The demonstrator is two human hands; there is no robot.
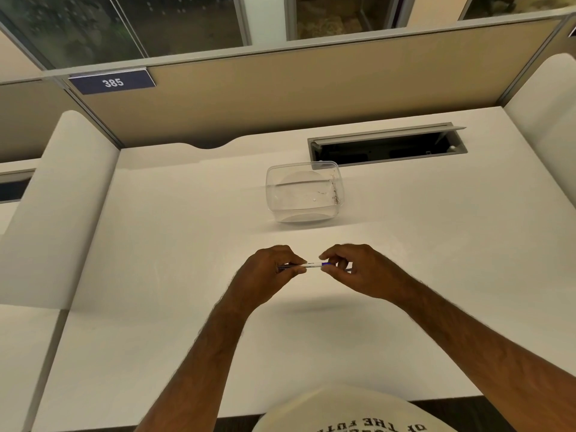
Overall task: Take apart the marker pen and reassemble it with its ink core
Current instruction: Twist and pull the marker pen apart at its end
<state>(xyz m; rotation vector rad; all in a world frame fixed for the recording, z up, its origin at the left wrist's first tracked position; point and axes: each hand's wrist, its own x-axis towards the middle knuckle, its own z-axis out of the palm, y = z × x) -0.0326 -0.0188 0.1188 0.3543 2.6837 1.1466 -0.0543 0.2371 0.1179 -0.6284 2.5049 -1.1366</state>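
A slim marker pen [312,265], white with blue markings, is held level above the white desk [174,275], lying left to right between both hands. My left hand [268,272] pinches its left end with thumb and fingers. My right hand [355,269] pinches its right end, where a blue band shows. Only the middle stretch of the pen is visible; both ends are hidden by fingers. No ink core is visible.
A clear plastic container [304,191] stands on the desk beyond the hands, with nothing visible inside. Behind it is an open cable hatch [386,145]. White side dividers [62,207] and a beige back partition [311,88] enclose the desk.
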